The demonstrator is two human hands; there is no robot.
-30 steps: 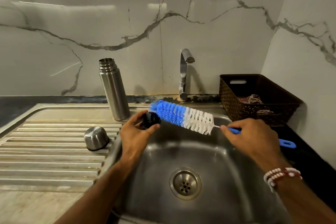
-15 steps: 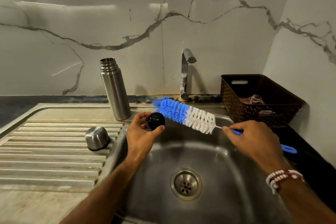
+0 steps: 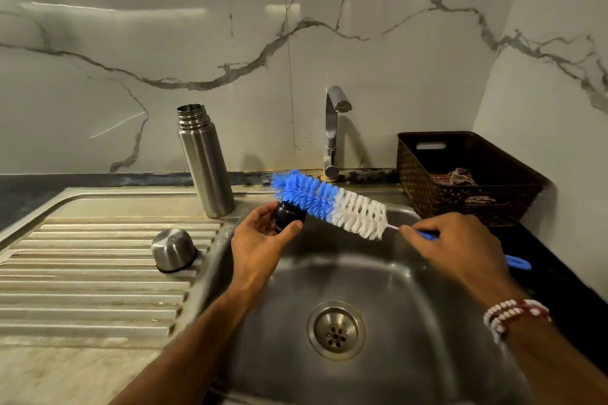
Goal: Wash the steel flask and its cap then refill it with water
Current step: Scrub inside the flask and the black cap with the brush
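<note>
Two bare hands meet above a steel sink (image 3: 411, 276). At nine o'clock of the basin, the left hand (image 3: 260, 243) pinches a small black inner cap (image 3: 289, 215) between thumb and curled fingers. At three o'clock, the right hand (image 3: 460, 246) curls its fingers round the blue handle of a bottle brush (image 3: 329, 204). The brush slants up toward ten o'clock, white bristles near the handle and blue ones at the tip, and the blue bristles touch the top of the black inner cap.

At eleven o'clock from the left hand, the steel flask (image 3: 205, 161) stands upright and open-mouthed at the back of the ridged drainboard (image 3: 98, 260). A steel outer cap (image 3: 173, 250) sits mouth down on the drainboard, at nine o'clock from that hand, near the basin's edge.

At twelve o'clock of the basin is a tap (image 3: 332, 131). At two o'clock, a dark woven basket (image 3: 408, 171) holds a crumpled cloth (image 3: 457, 176). Red and white beaded bracelets (image 3: 513, 316) circle the right wrist.
</note>
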